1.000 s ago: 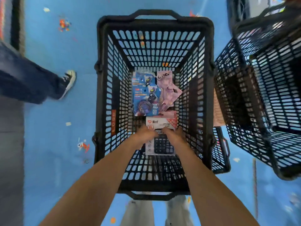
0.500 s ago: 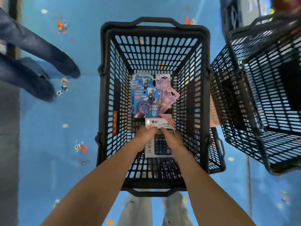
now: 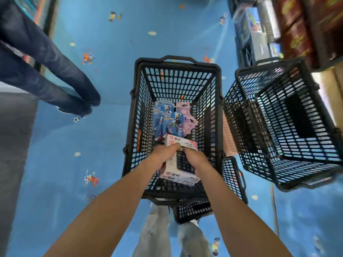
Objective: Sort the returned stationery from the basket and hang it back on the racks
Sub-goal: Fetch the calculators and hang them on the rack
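Fingers (image 3: 176, 146) of L hand (image 3: 163, 153) & R hand (image 3: 195, 158) clamp calculator pack (image 3: 179, 176), part-hiding it.

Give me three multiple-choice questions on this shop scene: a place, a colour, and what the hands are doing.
1. Where is the blue pack? A on the floor; B in the middle basket; C in the right-hand basket.
2. The floor has which colour? A blue; B red; C green.
3. The left hand and right hand: A hang idle; B lift a handle; C grip the calculator box.
Answers: B, it lies by the basket's far wall; A, blue surrounds the baskets; C, both hands' fingers curl round the box.
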`<action>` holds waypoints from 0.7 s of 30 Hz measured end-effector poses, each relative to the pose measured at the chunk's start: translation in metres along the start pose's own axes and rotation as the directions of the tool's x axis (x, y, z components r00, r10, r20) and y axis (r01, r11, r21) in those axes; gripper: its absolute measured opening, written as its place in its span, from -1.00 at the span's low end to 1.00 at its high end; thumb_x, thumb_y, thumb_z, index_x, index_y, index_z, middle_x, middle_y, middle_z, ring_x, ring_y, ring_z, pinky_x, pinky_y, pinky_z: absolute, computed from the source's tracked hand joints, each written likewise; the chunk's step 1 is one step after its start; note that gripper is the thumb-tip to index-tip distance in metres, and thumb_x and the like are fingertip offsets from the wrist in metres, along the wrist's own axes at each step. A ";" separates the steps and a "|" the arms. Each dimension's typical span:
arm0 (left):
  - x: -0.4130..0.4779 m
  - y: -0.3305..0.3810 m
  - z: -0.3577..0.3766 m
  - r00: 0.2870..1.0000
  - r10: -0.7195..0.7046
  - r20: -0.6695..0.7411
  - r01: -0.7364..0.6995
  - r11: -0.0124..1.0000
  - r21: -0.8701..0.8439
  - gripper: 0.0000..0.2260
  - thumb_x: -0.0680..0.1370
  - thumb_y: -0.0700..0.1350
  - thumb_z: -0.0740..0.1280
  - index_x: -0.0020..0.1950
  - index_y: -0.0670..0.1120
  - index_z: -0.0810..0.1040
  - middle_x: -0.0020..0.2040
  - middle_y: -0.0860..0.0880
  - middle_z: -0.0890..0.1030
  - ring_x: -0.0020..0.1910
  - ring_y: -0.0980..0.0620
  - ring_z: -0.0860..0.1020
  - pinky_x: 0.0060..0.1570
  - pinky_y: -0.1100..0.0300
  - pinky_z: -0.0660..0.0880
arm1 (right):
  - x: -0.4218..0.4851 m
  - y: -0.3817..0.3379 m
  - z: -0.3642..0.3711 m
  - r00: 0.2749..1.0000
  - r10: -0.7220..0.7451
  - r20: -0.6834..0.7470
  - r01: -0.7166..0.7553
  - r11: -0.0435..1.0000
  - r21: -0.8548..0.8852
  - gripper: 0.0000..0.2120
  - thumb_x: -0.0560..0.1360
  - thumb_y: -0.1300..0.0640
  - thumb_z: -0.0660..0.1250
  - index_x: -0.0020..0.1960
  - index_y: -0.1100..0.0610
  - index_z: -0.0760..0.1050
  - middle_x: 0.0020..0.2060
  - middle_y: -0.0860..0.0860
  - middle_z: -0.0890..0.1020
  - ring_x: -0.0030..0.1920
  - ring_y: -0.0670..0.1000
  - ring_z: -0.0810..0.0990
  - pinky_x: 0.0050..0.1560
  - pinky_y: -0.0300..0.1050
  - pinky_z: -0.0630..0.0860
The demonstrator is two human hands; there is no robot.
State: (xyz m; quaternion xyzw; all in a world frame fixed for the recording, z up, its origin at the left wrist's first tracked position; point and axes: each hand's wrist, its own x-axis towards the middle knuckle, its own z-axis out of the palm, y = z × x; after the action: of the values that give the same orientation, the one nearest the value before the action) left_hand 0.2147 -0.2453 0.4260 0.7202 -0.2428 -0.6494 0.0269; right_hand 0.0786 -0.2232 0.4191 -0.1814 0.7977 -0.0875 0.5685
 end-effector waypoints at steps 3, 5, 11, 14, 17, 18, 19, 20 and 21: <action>-0.014 0.000 -0.004 0.999 0.003 0.044 -0.003 1.000 -0.007 -0.40 0.30 0.28 0.45 0.15 -0.11 0.61 -0.02 -0.13 0.74 -0.09 -0.13 0.73 0.08 -0.07 0.67 | -0.017 -0.004 -0.008 0.999 -0.021 0.046 0.020 0.999 0.039 -0.65 0.54 -0.08 0.36 0.20 0.14 0.59 0.06 0.11 0.69 0.06 0.12 0.68 -0.05 -0.10 0.58; -0.019 -0.003 -0.006 0.999 0.024 0.049 -0.023 1.000 -0.017 -0.27 0.22 0.33 0.42 0.24 -0.11 0.61 0.03 -0.14 0.73 -0.05 -0.17 0.72 0.10 -0.12 0.66 | -0.028 -0.006 -0.016 0.996 -0.058 0.069 0.056 0.998 0.036 -0.70 0.54 -0.08 0.37 0.08 0.16 0.56 -0.01 0.11 0.69 0.00 0.12 0.69 -0.16 -0.12 0.50; -0.093 -0.008 -0.007 0.997 0.071 -0.028 -0.073 0.991 -0.114 -0.46 0.44 0.18 0.40 0.24 -0.19 0.62 -0.17 -0.12 0.71 -0.29 -0.09 0.67 -0.28 0.14 0.57 | -0.062 -0.001 -0.040 0.966 -0.167 0.196 0.148 0.983 0.105 -0.59 0.50 -0.04 0.48 0.17 0.24 0.57 -0.01 0.14 0.71 -0.02 0.13 0.72 -0.08 -0.05 0.65; -0.125 -0.024 -0.003 0.989 0.112 -0.093 -0.126 0.977 -0.170 -0.63 0.51 0.05 0.40 0.13 -0.23 0.60 -0.36 -0.07 0.67 -0.46 -0.02 0.63 -0.43 0.26 0.48 | -0.080 0.011 -0.048 0.943 -0.220 0.251 0.188 0.971 0.146 -0.46 0.38 -0.07 0.56 0.19 0.25 0.53 -0.04 0.18 0.73 -0.10 0.15 0.76 -0.01 0.13 0.70; -0.161 -0.047 0.007 0.973 0.161 -0.166 -0.204 0.936 -0.285 -0.64 0.47 0.06 0.48 0.07 -0.18 0.58 -0.30 -0.07 0.72 -0.37 0.00 0.69 -0.37 0.23 0.56 | -0.102 0.028 -0.059 0.900 -0.312 0.305 0.259 0.944 0.202 -0.31 0.27 -0.13 0.62 0.23 0.24 0.53 -0.04 0.17 0.74 -0.11 0.16 0.76 -0.06 0.18 0.70; -0.172 -0.057 0.012 0.968 0.169 -0.187 -0.223 0.920 -0.321 -0.53 0.37 0.10 0.53 0.12 -0.18 0.59 -0.18 -0.10 0.74 -0.25 -0.05 0.72 -0.20 0.15 0.62 | -0.110 0.035 -0.063 0.881 -0.348 0.319 0.288 0.932 0.221 -0.28 0.25 -0.14 0.63 0.26 0.23 0.52 -0.02 0.17 0.74 -0.10 0.16 0.76 -0.09 0.16 0.70; -0.182 -0.071 0.016 0.963 0.177 -0.202 -0.243 0.897 -0.369 -0.44 0.26 0.12 0.57 0.13 -0.18 0.60 -0.08 -0.11 0.73 -0.14 -0.08 0.70 -0.03 0.07 0.61 | -0.120 0.042 -0.067 0.863 -0.375 0.338 0.312 0.922 0.228 -0.26 0.25 -0.13 0.63 0.28 0.22 0.51 0.00 0.17 0.73 -0.10 0.17 0.76 -0.12 0.13 0.70; -0.189 -0.082 0.018 0.959 0.187 -0.213 -0.262 0.873 -0.411 -0.40 0.18 0.10 0.58 0.11 -0.17 0.61 -0.04 -0.13 0.70 -0.08 -0.09 0.65 0.02 0.02 0.55 | -0.128 0.048 -0.070 0.846 -0.403 0.351 0.331 0.911 0.248 -0.27 0.27 -0.10 0.64 0.30 0.21 0.48 0.03 0.18 0.73 -0.09 0.18 0.76 -0.14 0.12 0.69; -0.203 -0.094 0.021 0.955 0.198 -0.223 -0.280 0.852 -0.443 -0.43 0.14 0.07 0.57 0.07 -0.14 0.62 -0.04 -0.16 0.66 -0.07 -0.11 0.59 0.01 -0.02 0.51 | -0.139 0.053 -0.073 0.826 -0.422 0.372 0.346 0.903 0.255 -0.28 0.30 -0.06 0.64 0.31 0.21 0.45 0.04 0.19 0.72 -0.08 0.19 0.76 -0.15 0.12 0.69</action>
State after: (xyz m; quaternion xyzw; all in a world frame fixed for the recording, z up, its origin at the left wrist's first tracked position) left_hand 0.2161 -0.0782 0.5771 0.7088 -0.1630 -0.6166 0.3016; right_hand 0.0397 -0.1255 0.5470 -0.3020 0.5927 -0.2299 0.7104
